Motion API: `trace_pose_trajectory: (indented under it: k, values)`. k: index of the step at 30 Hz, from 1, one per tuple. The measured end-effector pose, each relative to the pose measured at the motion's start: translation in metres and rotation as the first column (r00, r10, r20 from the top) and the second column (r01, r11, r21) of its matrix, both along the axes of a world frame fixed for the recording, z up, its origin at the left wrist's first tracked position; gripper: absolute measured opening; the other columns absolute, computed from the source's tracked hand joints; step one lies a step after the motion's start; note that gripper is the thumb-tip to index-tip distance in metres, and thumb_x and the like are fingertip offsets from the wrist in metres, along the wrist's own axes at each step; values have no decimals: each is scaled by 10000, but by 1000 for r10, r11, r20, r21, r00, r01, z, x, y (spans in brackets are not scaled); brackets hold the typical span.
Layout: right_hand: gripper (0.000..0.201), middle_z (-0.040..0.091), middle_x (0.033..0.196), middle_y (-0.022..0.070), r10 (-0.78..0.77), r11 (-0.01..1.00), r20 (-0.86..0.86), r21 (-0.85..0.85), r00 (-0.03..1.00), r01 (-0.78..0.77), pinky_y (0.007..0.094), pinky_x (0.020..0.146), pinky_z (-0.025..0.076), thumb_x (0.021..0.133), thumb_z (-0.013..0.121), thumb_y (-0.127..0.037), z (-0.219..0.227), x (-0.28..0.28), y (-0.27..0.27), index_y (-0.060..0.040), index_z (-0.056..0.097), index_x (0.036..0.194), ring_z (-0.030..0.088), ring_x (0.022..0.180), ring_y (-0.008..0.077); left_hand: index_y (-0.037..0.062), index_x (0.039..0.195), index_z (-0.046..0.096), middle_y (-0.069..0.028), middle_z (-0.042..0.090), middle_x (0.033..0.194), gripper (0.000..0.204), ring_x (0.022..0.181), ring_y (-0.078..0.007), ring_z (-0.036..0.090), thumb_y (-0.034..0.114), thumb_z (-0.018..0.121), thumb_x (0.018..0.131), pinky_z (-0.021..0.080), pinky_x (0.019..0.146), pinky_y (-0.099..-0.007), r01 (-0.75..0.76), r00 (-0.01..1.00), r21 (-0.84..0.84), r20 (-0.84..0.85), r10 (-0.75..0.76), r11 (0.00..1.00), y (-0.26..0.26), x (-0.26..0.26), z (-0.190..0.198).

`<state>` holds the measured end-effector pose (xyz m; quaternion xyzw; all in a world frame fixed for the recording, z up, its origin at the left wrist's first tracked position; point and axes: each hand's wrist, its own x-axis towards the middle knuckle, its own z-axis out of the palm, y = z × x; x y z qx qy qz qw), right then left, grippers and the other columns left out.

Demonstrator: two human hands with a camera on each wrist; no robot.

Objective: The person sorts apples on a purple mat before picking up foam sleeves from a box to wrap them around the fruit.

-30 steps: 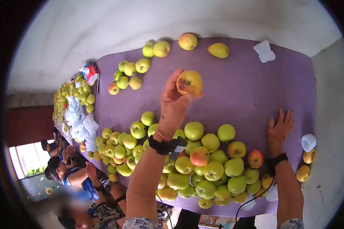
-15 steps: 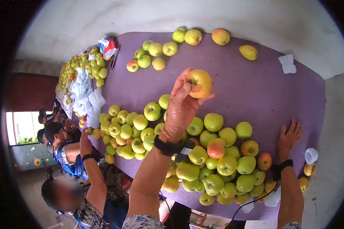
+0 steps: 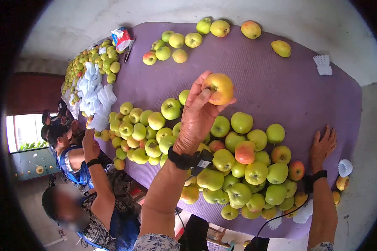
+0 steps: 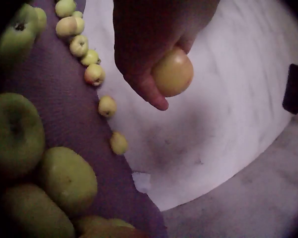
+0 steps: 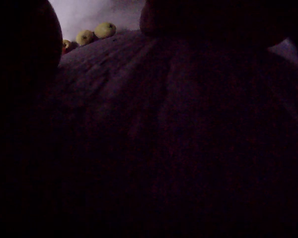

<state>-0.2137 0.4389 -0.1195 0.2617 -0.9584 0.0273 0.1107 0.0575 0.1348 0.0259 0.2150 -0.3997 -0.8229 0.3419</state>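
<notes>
My left hand [image 3: 195,119] holds a yellow-orange apple [image 3: 220,89] above the purple mat [image 3: 272,79], fingers and thumb curled round it. In the left wrist view the same apple [image 4: 173,72] shows in the left hand [image 4: 149,49]. Below the raised arm lies a large heap of green apples [image 3: 256,172], a few of them reddish. To the right of the heap my right hand [image 3: 322,148] rests on the mat with its fingers spread. The right wrist view is very dark; a few apples [image 5: 105,30] show at its top.
Single apples [image 3: 220,28] line the mat's far edge, with a small group at the far left. White foam nets [image 3: 323,65] lie at the far right, another [image 3: 345,167] at the right edge. Bundled nets [image 3: 90,90] and a red-blue packet [image 3: 121,38] are on the left, where other people sit.
The left hand has turned the apple, so the brown patch seen on it earlier is largely out of sight. The head view has shifted. The right hand still rests on the mat.
</notes>
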Motion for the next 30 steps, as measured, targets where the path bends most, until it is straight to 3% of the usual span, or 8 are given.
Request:
trace_pose_trajectory:
  k: [16,22,28,30]
  values:
    - [499,340,1417,191,-7,1000,-10,26,1000,8,508,1076,170,926,439,-397,-4,-4,1,-121,418,1341,266,1335,346,77,1331,343,-144,480,1245,524,1162,-347,500,299,537,899,459,918,-533,-13,1000,48,7,12,999,9,7,-9]
    - [497,351,1409,188,31,999,-29,8,999,-31,503,1074,176,922,446,-390,-6,-7,6,-119,421,1338,263,1338,341,63,1311,360,-145,487,1235,492,1146,-348,512,313,507,913,470,908,-524,38,995,89,87,-46,995,10,8,-9]
    - [493,360,1398,197,28,1000,-19,0,999,-28,503,1069,185,920,454,-376,1,-3,1,-101,425,1328,279,1325,346,62,1329,355,-155,483,1242,529,1129,-377,521,370,492,922,540,822,-444,106,988,151,93,-120,983,10,5,-7]
    - [492,362,1395,200,21,1000,-24,-11,999,-22,503,1067,188,919,456,-373,1,-2,1,-97,426,1326,284,1321,349,65,1351,334,-159,491,1237,576,1126,-366,524,402,503,915,564,763,-380,173,982,194,40,-184,966,10,4,-6]
